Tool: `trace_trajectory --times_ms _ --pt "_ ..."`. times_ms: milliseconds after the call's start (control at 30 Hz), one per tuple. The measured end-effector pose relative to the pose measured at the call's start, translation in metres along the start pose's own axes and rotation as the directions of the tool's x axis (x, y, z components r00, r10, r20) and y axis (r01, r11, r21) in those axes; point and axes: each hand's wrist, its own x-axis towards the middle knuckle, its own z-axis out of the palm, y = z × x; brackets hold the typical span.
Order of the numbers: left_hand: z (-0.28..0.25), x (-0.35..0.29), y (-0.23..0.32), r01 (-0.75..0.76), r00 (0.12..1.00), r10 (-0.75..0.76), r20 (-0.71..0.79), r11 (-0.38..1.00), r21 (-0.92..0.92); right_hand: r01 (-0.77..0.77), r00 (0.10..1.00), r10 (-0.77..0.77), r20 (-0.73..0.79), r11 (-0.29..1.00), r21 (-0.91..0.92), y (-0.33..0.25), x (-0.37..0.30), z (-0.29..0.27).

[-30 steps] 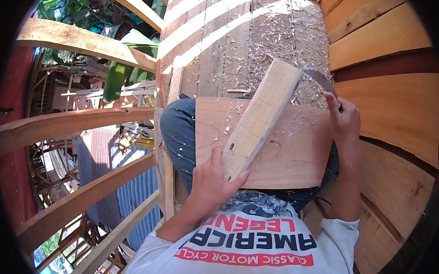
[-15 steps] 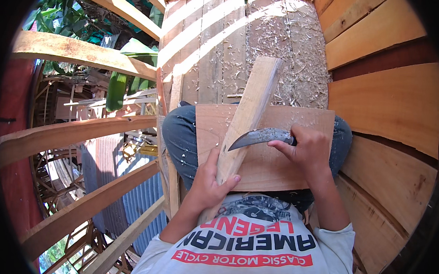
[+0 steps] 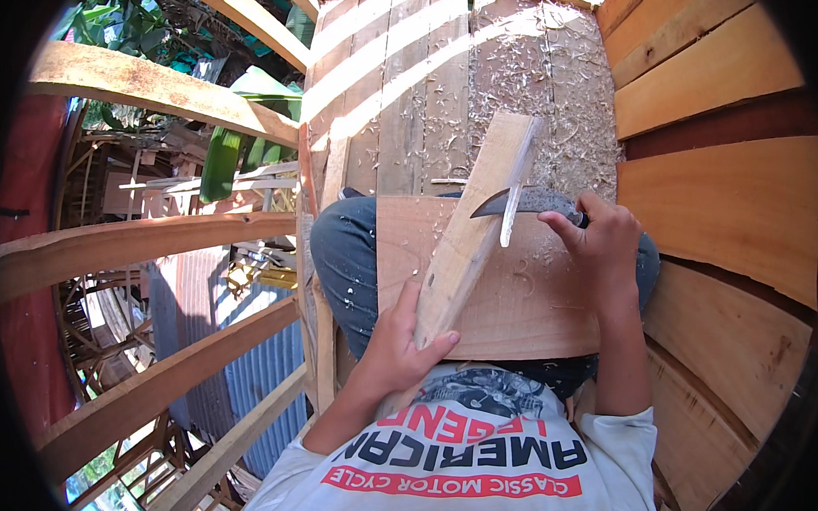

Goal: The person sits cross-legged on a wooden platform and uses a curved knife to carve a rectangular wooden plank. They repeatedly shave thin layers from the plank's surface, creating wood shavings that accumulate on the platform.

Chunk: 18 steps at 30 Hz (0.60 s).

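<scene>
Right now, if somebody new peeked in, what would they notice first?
Probably the curved knife in the right hand, its tip over the long wooden piece gripped by the left hand. A thin wood strip crosses over the knife. Ahead, curly shavings litter the floor, thickest toward the right.

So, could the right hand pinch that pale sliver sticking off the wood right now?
Probably not as things stand: the sliver is near, but the right hand is taken up gripping the curved knife.
</scene>
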Motion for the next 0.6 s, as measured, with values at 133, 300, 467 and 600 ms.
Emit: trace_trajectory --times_ms 133,300,467,600 --pt "0.002 0.001 -0.004 -0.031 1.0 0.031 -0.006 0.999 -0.013 -0.11 0.994 0.11 -0.027 0.994 0.01 0.009 0.017 0.001" --pt "0.0 0.003 -0.006 -0.072 0.997 0.071 -0.026 0.996 -0.054 -0.092 0.995 0.091 -0.04 0.995 -0.032 0.009 0.025 0.005" --pt "-0.002 0.003 -0.005 -0.033 0.999 0.033 -0.008 0.996 -0.077 -0.107 0.993 0.104 -0.056 0.993 -0.052 0.007 0.032 0.007" --pt "-0.002 0.002 -0.007 -0.051 0.998 0.049 -0.032 0.996 -0.074 -0.12 0.992 0.118 -0.036 0.992 -0.046 0.004 0.036 0.007"
